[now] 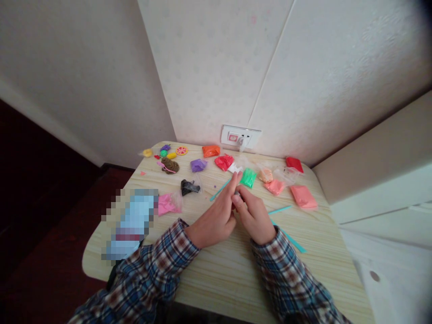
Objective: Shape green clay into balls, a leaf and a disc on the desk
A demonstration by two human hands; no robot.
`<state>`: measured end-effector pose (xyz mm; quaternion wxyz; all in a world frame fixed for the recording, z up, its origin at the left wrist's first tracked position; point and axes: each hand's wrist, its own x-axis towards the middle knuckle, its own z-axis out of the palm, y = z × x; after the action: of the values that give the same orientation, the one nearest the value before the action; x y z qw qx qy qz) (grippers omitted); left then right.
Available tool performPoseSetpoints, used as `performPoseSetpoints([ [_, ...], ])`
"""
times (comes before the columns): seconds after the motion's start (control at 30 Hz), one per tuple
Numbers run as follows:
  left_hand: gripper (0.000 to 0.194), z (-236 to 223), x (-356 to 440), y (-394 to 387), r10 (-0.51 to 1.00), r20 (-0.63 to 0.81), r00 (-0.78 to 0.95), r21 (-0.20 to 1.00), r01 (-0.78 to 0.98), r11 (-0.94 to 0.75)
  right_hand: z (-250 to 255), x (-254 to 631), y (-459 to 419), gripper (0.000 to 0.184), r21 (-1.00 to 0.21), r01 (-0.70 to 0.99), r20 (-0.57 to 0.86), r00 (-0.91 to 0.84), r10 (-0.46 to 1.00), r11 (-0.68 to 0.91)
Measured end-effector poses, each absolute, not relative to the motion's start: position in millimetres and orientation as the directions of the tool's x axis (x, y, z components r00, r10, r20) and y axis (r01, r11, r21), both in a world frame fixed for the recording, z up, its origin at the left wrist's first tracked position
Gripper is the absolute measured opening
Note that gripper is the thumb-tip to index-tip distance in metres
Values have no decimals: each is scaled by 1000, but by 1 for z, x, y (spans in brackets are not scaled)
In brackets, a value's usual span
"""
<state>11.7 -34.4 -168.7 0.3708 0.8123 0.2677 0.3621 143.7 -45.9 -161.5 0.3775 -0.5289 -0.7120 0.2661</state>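
My left hand (216,219) is held on edge above the middle of the table, fingers stretched out together and palm turned to the right. Against that palm, my right hand (254,213) has its fingers curled round a small dark grey lump (237,193), mostly hidden between the hands. Around them lie thin teal sticks: one (218,192) beyond the left hand, another (281,209) right of the right hand, and a flat-ended one (294,241) by the right cuff. Close by are a green clay packet (249,177) and a black clay packet (190,187).
Several coloured clay packets, including an orange one (211,150) and a coral one (303,197), line the table's (216,288) far side. Small clay shapes surround a brown coiled piece (169,165) at far left. A blurred-out phone-like object (131,225) lies left. A wall socket (240,137) is behind.
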Motion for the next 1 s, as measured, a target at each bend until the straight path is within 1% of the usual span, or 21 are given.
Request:
performPoseSetpoints([
  [0.07,92,-163,11,-36,702,371,608,836,112,-538,-160,146,-44,34,-880,392,219,-169,961,269],
  [0.1,92,-161,11,-36,713,351,607,870,70,-487,-159,147,-43,31,-913,312,213,-184,960,262],
  [0.17,87,-157,9,-35,758,301,579,941,-50,-335,-158,149,-42,28,-944,200,224,-203,953,264],
  [0.2,82,-155,9,-33,791,267,550,963,-123,-239,-158,150,-42,27,-945,177,239,-193,951,274],
  [0.27,66,-155,7,-29,859,153,488,974,-223,-47,-158,152,-43,24,-927,212,285,-134,949,309],
  [0.33,50,-156,5,-25,878,-7,478,961,-239,137,-158,153,-46,23,-879,320,351,-65,934,353],
  [0.4,46,-157,3,-22,844,-140,518,933,-217,288,-159,153,-49,25,-808,423,424,-65,903,410],
  [0.47,48,-156,1,-20,816,-178,550,895,-255,367,-161,152,-50,32,-724,487,490,-136,861,489],
  [0.53,45,-152,-1,-19,826,-155,543,865,-329,379,-163,151,-49,42,-635,525,537,-227,812,567],
  [0.63,42,-148,-2,-17,835,-127,535,846,-381,372,-166,148,-47,58,-538,578,550,-310,775,613],
  [0.67,43,-147,-2,-17,837,-134,531,852,-370,371,-165,148,-47,62,-530,585,545,-320,775,614],
  [0.73,40,-148,-2,-16,849,-156,505,880,-320,351,-163,148,-47,66,-555,577,526,-315,790,600],
  [0.8,31,-148,-1,-17,877,-153,455,924,-248,290,-159,150,-48,64,-607,552,503,-290,814,572],
  [0.87,22,-148,0,-18,912,-106,396,969,-164,184,-156,152,-49,56,-653,537,489,-239,839,534],
  [0.93,19,-148,1,-21,943,-1,334,998,-52,20,-156,153,-49,44,-674,561,482,-158,862,480],
  [1.0,20,-149,1,-24,947,143,288,976,116,-183,-158,153,-48,37,-657,643,457,-77,886,394],
])
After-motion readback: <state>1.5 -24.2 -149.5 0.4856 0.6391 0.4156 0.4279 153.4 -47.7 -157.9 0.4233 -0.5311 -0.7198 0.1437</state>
